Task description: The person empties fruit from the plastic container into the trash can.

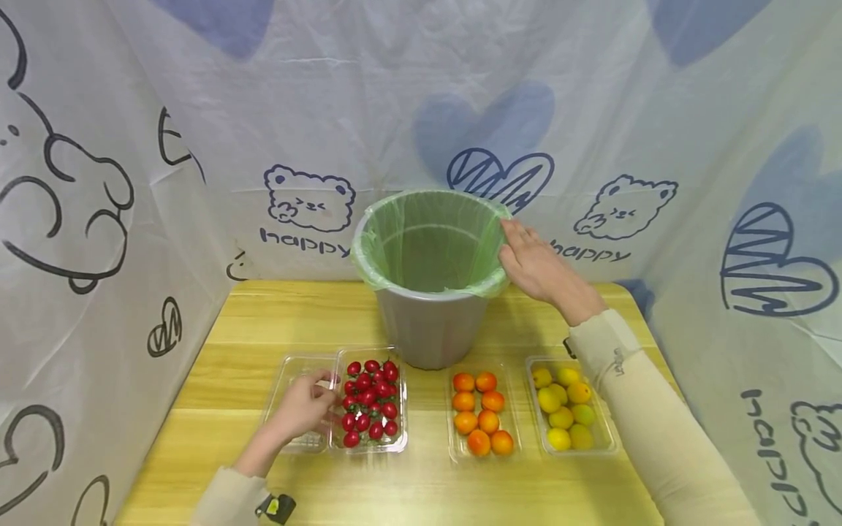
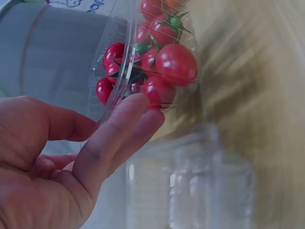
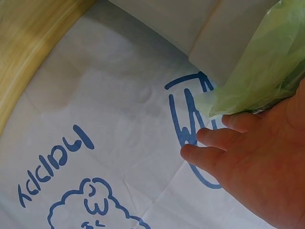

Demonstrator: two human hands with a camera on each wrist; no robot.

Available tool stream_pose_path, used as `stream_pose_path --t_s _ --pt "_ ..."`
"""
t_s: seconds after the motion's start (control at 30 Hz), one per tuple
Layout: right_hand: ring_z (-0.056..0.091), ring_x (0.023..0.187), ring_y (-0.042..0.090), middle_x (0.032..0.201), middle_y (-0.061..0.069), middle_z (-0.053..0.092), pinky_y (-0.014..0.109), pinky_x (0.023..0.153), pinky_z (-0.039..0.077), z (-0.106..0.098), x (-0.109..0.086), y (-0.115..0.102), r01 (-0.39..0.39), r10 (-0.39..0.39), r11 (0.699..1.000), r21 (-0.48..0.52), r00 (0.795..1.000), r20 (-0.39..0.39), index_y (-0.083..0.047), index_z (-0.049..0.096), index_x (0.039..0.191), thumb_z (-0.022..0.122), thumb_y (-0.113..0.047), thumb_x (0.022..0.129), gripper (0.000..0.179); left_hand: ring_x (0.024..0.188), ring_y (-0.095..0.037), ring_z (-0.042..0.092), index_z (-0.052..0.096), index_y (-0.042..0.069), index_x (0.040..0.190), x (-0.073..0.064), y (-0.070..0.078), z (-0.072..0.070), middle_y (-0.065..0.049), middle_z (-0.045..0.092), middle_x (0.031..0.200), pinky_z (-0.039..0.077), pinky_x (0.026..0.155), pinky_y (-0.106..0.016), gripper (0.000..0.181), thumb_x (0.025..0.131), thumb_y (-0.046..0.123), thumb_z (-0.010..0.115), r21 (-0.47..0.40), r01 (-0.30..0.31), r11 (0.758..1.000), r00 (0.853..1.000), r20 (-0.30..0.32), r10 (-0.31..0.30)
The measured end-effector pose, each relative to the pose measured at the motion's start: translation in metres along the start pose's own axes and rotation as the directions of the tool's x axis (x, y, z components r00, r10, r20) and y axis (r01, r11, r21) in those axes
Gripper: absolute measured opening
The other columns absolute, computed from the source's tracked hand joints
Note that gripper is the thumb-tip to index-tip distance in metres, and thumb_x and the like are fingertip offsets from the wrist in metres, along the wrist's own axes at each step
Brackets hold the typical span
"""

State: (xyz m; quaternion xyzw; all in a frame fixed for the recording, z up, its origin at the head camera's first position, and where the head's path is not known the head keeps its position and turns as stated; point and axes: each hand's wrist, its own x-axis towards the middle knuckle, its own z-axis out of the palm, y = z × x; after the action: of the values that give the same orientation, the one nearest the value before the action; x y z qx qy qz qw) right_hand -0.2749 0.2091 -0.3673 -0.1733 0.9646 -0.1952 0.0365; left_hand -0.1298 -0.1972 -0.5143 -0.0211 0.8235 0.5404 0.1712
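Note:
A clear plastic box of cherry tomatoes (image 1: 370, 402), red with green stems, stands at the left of the table. My left hand (image 1: 305, 403) pinches its left rim; in the left wrist view, thumb and fingers (image 2: 114, 129) meet at that clear edge. Beneath the hand lies a clear plastic tray or lid (image 1: 283, 391). A grey bin (image 1: 430, 329) stands behind the boxes, lined with a green plastic bag (image 1: 427, 256) folded over its rim. Against the bin's right rim rests my right hand (image 1: 536, 267), its fingers (image 3: 209, 157) fairly straight and touching the bag. Its thumb is hidden in the right wrist view.
Right of the tomatoes are a clear box of orange fruits (image 1: 483, 413) and another of yellow fruits (image 1: 566, 409). The wooden table (image 1: 408, 489) is enclosed by white printed cloth (image 1: 368, 95) at the back and sides.

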Motion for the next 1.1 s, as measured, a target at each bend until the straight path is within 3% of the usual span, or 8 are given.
stream_pose_path --t_s 0.33,0.77,1.1 --pt "0.007 0.163 0.046 0.176 0.024 0.006 0.058 0.135 0.008 -0.001 0.001 0.001 0.004 -0.004 1.0 -0.007 1.0 -0.003 -0.001 0.006 0.168 0.016 -0.035 0.111 0.068 0.08 -0.033 0.078 0.046 -0.013 0.142 -0.007 0.014 -0.037 -0.032 0.072 0.108 0.068 0.061 -0.039 0.039 0.104 -0.001 0.046 -0.005 -0.023 1.0 0.999 -0.039 0.023" --pt "0.006 0.164 0.044 0.176 0.024 0.005 0.056 0.136 0.008 0.001 0.002 0.002 0.01 -0.01 1.0 -0.002 1.0 -0.004 0.0 0.005 0.168 0.016 -0.035 0.111 0.068 0.082 -0.026 0.079 0.044 -0.01 0.144 -0.007 0.037 -0.07 -0.032 0.072 0.113 0.068 0.064 -0.04 0.039 0.108 0.005 0.043 0.043 -0.053 0.998 0.993 -0.107 0.057" --pt "0.006 0.164 0.043 0.176 0.023 0.004 0.053 0.136 0.008 0.002 0.003 0.001 0.006 -0.006 1.0 0.004 1.0 -0.008 0.0 0.005 0.168 0.017 -0.034 0.111 0.068 0.082 -0.024 0.079 0.042 -0.011 0.148 -0.005 0.073 -0.095 -0.035 0.07 0.119 0.068 0.066 -0.038 0.044 0.108 0.008 0.043 0.082 -0.092 0.992 0.98 -0.169 0.105"
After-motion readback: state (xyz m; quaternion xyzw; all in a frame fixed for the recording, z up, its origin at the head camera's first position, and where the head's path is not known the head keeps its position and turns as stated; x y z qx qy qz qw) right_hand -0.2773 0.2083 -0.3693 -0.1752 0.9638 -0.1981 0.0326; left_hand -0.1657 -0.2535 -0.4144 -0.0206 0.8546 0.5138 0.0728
